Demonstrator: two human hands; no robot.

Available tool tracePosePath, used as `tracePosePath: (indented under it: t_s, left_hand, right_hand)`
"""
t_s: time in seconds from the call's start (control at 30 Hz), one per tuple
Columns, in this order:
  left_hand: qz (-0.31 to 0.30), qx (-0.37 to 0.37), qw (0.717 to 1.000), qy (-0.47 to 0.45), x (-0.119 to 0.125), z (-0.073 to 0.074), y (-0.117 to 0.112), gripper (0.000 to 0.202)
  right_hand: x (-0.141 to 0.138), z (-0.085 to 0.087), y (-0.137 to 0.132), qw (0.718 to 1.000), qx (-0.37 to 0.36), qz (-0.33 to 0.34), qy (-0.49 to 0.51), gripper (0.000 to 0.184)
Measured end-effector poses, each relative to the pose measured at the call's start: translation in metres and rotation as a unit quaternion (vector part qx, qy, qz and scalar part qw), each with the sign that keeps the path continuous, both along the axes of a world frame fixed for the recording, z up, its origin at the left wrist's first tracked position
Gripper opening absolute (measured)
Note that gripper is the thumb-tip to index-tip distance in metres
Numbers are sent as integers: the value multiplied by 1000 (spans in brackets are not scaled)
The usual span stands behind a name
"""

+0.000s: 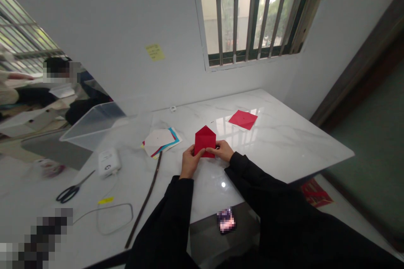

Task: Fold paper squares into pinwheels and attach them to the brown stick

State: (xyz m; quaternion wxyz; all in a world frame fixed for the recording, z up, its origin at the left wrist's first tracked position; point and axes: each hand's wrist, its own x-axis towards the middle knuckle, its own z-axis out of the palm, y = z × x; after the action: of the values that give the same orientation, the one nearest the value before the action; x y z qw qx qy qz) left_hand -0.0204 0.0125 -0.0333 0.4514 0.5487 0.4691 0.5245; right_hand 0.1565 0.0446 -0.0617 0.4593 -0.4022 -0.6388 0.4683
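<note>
One red, pointed-top, folded paper envelope (205,139), pinched at its lower edges by left hand (189,162) and right hand (224,150) over glossy white marble-patterned tabletop (271,151), probably light, slightly stiff, easy to crease, best held softly by the sides.

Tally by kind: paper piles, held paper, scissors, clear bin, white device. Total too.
Multicoloured paper pile and red-topped paper pile: 2
Held red paper with pointed top: 1
Black-handled scissors: 1
Clear plastic bin: 1
Rounded white plastic device: 1
Total: 6
</note>
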Motion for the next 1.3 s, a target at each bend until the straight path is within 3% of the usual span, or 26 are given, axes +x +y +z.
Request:
tracePosePath:
  t_s: [0.2,0.47,0.8,0.97,1.07,1.3]
  left_hand:
    - [9,-8,1000,3,-1,-4,2,59]
    - [37,-27,999,-9,0,-2,1,41]
    - [71,-24,996,-45,-2,-7,6,44]
    - [22,-25,998,-46,-2,-6,4,41]
    - [-6,-21,1000,-20,-3,-6,3,49]
    - [6,-19,1000,18,-2,0,0,59]
  right_hand:
    - [0,2,0,1000,-3,-6,10,37]
    - [1,-1,8,990,-73,-33,120,42]
    - [-1,1,8,978,-114,-41,170,46]
    - [0,0,5,990,-76,-10,122,43]
    - [0,-1,3,996,-42,14,78,41]
    - [0,1,1,1000,-6,21,13,40]
